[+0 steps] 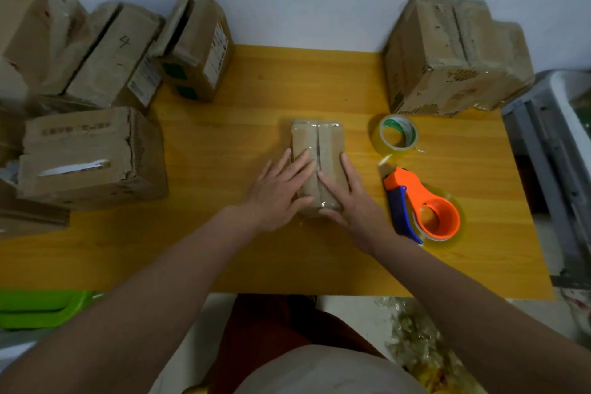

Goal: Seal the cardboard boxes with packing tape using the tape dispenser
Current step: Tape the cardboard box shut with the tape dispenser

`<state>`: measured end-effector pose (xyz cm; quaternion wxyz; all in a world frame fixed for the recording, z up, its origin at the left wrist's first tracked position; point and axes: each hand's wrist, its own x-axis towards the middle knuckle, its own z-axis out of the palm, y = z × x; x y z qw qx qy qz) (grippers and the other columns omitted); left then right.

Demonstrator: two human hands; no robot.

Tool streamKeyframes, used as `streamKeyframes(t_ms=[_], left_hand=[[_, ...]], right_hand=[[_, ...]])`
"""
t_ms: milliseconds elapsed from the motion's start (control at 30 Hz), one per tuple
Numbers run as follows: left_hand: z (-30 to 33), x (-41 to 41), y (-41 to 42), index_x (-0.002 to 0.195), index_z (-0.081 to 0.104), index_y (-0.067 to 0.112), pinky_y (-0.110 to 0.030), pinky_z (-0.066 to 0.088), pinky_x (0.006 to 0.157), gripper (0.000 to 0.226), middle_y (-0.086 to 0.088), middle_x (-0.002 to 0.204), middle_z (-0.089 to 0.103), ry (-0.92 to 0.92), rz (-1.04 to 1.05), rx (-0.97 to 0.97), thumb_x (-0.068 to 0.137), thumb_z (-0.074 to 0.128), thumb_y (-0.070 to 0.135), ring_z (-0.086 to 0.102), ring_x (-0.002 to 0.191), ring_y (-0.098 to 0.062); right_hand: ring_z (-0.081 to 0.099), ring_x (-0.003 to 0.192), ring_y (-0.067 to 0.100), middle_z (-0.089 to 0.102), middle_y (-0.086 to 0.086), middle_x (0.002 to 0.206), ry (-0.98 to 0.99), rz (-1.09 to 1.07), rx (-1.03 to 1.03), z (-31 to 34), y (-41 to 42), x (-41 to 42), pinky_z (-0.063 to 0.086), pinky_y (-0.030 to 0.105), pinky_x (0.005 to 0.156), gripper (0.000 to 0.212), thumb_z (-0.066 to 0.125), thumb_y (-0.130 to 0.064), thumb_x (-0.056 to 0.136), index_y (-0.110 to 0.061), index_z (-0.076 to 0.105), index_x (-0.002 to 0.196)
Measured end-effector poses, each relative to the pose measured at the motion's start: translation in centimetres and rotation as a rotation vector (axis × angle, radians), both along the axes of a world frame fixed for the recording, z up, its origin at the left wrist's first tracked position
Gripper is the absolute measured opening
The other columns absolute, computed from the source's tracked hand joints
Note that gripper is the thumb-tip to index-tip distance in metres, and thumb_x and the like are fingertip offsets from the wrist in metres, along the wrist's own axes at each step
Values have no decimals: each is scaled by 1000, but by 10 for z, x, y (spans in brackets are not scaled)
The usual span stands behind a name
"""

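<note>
A small narrow cardboard box (pixel 319 141) lies in the middle of the yellow wooden table (pixel 243 105), its top flaps meeting along a centre seam under shiny clear tape. My left hand (pixel 278 189) presses flat on its left flap with straight fingers. My right hand (pixel 350 198) presses on the right flap, thumb at the near end. The orange and blue tape dispenser (pixel 422 205) lies on the table just right of my right hand. A loose roll of clear tape (pixel 398 136) stands behind it.
Several worn cardboard boxes crowd the table's left side (pixel 92 157) and back left (pixel 198 48). A large taped box (pixel 454 57) sits at the back right. A grey metal frame (pixel 550 169) borders the right edge, a green bin (pixel 41 309) sits at the lower left.
</note>
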<state>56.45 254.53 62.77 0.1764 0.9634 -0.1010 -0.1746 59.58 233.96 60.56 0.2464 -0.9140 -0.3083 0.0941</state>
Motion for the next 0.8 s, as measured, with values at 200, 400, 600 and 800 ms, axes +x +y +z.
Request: streamKeyframes(t_ms=[200,400,600,800], left_hand=[[-14,6,9,153,-9,28,-41,-4,116,94,13,150,-31,-34,-111,99,87,48,63,-25,143,-20],[-12,-3,-9,154,1,28,-44,35,110,96,19,151,-23,-53,42,28,83,61,52,-12,149,-22],[-5,-1,-2,153,-8,32,-46,23,116,103,22,150,-30,8,20,38,82,58,64,-18,147,-18],[12,-3,-19,154,12,26,-45,19,118,94,17,160,-7,21,145,-53,82,67,50,-7,149,-18]], right_hand=[[22,139,18,9,12,159,51,2,109,1,-1,9,37,34,106,69,78,-28,75,-26,50,138],[20,143,29,14,16,156,116,-101,141,2,15,7,28,38,114,70,85,-36,65,-15,57,125],[10,143,12,-6,0,161,90,83,13,12,-9,5,25,24,109,77,70,-14,85,-32,30,148],[49,118,34,49,17,125,-80,-437,-53,6,-55,-16,41,39,99,62,77,-14,77,-4,48,131]])
